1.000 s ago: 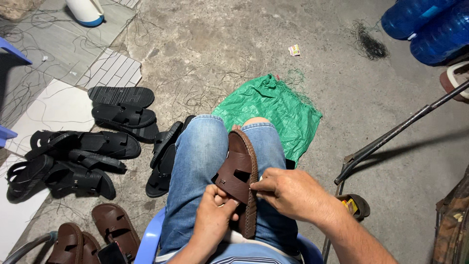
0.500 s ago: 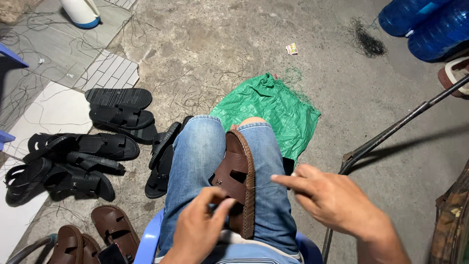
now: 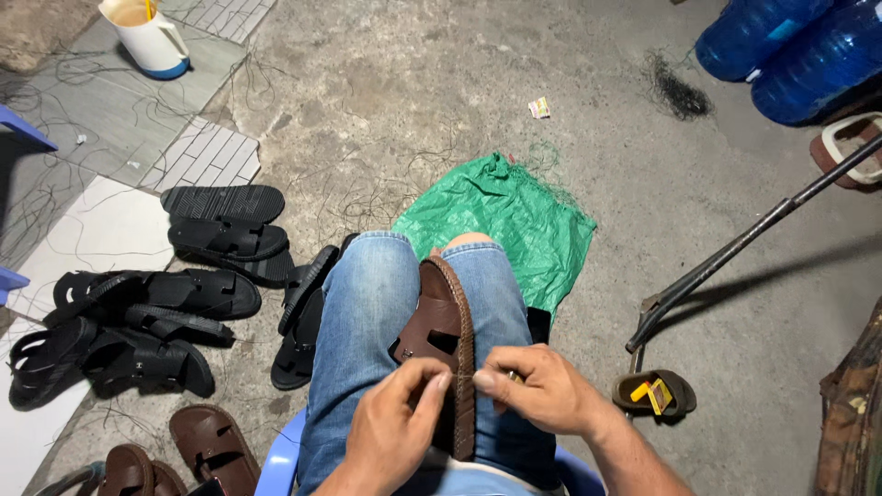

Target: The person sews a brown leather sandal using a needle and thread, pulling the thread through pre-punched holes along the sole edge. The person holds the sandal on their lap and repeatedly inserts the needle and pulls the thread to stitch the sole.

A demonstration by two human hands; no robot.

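A brown leather sandal (image 3: pixel 445 332) stands on its edge between my jeans-clad knees (image 3: pixel 367 312), sole rim turned right. My left hand (image 3: pixel 393 430) pinches the sandal's near edge with thumb and forefinger. My right hand (image 3: pixel 542 389) is closed just right of it, fingertips meeting the left hand's at the stitched rim; it seems to hold something small, perhaps a needle, too small to tell. I sit on a blue plastic chair (image 3: pixel 276 459).
Several black sandals (image 3: pixel 138 321) lie on the floor at left, brown sandals (image 3: pixel 207 445) at lower left. A green plastic bag (image 3: pixel 514 220) lies beyond my knees. A white jug (image 3: pixel 147 37), blue water bottles (image 3: pixel 790 50), a dark metal bar (image 3: pixel 735 248) and a small dish (image 3: pixel 654 393) stand around.
My right hand swung out to the right, then came back to the sandal's rim and closed beside the left hand's fingertips. The left hand stayed on the sandal.
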